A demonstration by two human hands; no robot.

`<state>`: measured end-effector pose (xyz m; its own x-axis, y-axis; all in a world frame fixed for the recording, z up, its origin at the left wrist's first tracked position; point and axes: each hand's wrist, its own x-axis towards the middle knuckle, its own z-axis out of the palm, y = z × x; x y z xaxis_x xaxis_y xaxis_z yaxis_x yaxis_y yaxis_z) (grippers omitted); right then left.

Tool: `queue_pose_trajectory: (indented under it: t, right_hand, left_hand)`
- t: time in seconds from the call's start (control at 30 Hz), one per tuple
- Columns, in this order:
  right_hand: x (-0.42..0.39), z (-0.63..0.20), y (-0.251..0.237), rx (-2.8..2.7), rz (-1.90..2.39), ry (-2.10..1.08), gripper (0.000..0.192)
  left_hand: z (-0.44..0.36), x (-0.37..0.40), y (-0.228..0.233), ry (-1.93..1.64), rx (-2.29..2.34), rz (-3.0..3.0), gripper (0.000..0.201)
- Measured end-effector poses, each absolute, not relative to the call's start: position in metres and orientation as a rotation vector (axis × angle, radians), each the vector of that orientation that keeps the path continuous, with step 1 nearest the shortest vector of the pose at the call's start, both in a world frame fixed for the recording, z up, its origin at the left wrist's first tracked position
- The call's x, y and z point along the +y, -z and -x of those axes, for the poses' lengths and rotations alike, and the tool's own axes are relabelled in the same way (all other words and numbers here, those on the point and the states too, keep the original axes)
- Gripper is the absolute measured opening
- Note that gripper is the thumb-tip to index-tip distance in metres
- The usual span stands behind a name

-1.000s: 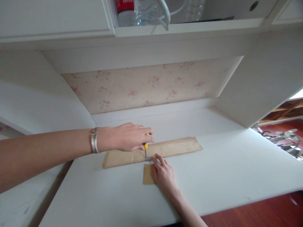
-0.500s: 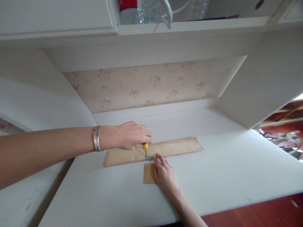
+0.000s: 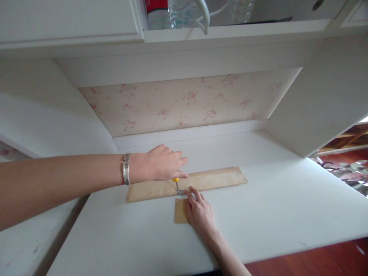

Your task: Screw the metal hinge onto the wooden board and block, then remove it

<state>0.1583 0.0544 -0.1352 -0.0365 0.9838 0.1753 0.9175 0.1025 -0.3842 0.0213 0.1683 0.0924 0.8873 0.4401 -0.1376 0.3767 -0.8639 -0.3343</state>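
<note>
My left hand (image 3: 165, 164) reaches in from the left, over a screwdriver (image 3: 176, 179) with a yellow handle end; the rest of the handle is hidden under the fingers. The screwdriver stands almost upright, its tip on a small metal hinge-like piece (image 3: 180, 192) at the near edge of a long, thin wooden board (image 3: 215, 178). The fingertips of my right hand (image 3: 200, 211) press that metal piece against the board. Partly under my right hand lies a small square wooden piece (image 3: 180, 212), just in front of the board.
Both boards lie on a white tabletop (image 3: 129, 234) inside a white cabinet recess. Flowered wallpaper (image 3: 189, 101) covers the back. An overhead shelf holds plastic bottles (image 3: 184, 15) and a hanging white cable (image 3: 205, 17). Side panels stand left and right; red flooring (image 3: 316, 257) shows beyond the front edge.
My left hand has shifted slightly right, its fingers looser and more extended around the screwdriver handle, covering more of the yellow end. My right hand and the boards stay put.
</note>
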Motion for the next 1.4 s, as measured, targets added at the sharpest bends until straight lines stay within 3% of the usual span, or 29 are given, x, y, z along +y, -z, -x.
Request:
queue_pose_trajectory:
  t: [0.13,0.23,0.43,0.73,0.93,1.23,1.4]
  right_hand:
    - [0.055,-0.159,0.137,-2.003,1.846,-0.238,0.040]
    - [0.054,-0.159,0.138,-1.997,1.841,-0.231,0.040]
    - [0.055,-0.159,0.137,-1.999,1.842,-0.226,0.040]
    - [0.055,-0.158,0.137,-2.005,1.851,-0.229,0.040]
    - [0.055,-0.158,0.137,-2.009,1.866,-0.228,0.040]
    - [0.054,-0.152,0.126,-2.057,1.876,-0.224,0.040]
    - [0.055,-0.146,0.112,-2.086,1.937,-0.228,0.036]
  left_hand:
    - [-0.011,0.168,-0.102,-0.370,-0.381,2.869,0.013]
    - [-0.010,0.169,-0.102,-0.397,-0.479,2.847,0.012]
    - [-0.019,0.165,-0.095,-0.370,-0.746,2.788,0.041]
    - [-0.006,0.171,-0.103,-0.389,-0.480,2.883,0.014]
    - [-0.009,0.171,-0.100,-0.345,-0.795,2.788,0.046]
    - [-0.011,0.152,-0.086,-0.154,-1.209,2.597,0.052]
    - [-0.023,0.155,-0.101,0.021,-1.324,2.497,0.054]
